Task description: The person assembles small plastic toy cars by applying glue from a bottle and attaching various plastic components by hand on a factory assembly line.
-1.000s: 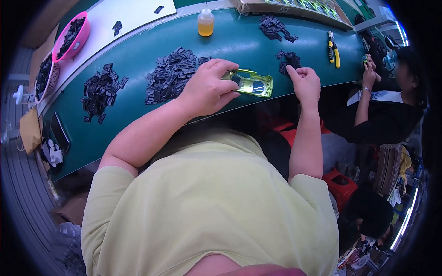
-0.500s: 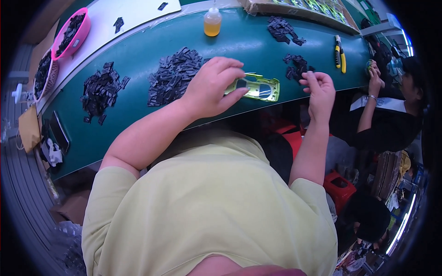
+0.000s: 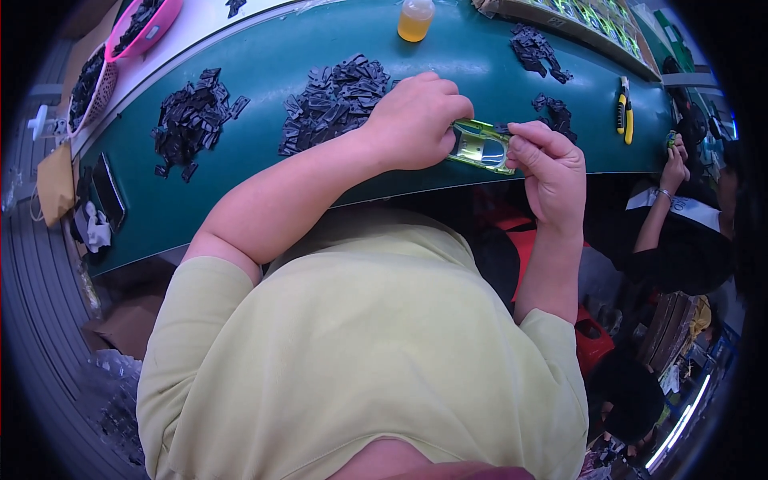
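Note:
A bright green toy car body [image 3: 482,149] is tilted at the near edge of the green table. My left hand [image 3: 422,120] is closed round its left end, the curled fingers on top. At the car's right end, my right hand [image 3: 552,164] pinches with thumb and forefinger; a small black plastic piece [image 3: 502,128] shows at the fingertips, partly hidden. Left of my left hand lies a big heap of flat black plastic pieces [image 3: 332,104]. A smaller black heap [image 3: 555,117] lies just beyond my right hand.
More black pieces lie in a left pile [image 3: 192,120] and a far-right pile [image 3: 538,52]. A bottle of yellow liquid [image 3: 415,22], yellow-handled cutters [image 3: 625,112], a box of green car bodies [image 3: 576,36], a pink basket [image 3: 148,32] and a phone [image 3: 109,190] surround the work. A co-worker's hand [image 3: 676,168] is at right.
My right hand has come to the car's right end with the small piece. My left fingers have curled round the car, which has turned slightly. The whole view has shifted.

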{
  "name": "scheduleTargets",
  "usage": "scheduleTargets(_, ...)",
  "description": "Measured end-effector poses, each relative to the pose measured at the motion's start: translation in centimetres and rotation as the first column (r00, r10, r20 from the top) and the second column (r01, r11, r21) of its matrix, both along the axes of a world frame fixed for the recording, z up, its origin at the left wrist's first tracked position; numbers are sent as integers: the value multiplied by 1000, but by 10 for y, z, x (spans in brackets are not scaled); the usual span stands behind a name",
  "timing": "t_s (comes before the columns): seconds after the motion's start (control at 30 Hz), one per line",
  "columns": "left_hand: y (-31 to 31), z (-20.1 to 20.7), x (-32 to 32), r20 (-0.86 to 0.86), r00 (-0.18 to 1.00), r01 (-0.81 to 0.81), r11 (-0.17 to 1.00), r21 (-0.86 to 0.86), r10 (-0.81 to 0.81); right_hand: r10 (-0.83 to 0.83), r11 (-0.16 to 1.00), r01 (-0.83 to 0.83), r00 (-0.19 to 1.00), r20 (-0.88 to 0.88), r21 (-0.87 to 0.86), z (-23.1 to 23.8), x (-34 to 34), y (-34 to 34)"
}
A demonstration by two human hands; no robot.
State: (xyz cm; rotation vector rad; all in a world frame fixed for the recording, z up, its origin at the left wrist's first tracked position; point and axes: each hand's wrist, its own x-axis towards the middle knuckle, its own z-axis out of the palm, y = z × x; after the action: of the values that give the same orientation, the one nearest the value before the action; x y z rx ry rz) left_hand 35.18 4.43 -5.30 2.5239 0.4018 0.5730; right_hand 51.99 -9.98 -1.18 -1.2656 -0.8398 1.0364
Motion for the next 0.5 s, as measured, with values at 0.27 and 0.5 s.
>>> scheduleTargets(0.27, -2, -5, -1, 52, 997, 58, 994, -98, -53, -45, 999, 29, 843, 536, 37, -14, -20, 5)
scheduleTargets(0.5, 1, -3, -1, 11, 1000, 26, 967, -253, -24, -128, 988, -5, 509, 851, 152, -25, -29, 11)
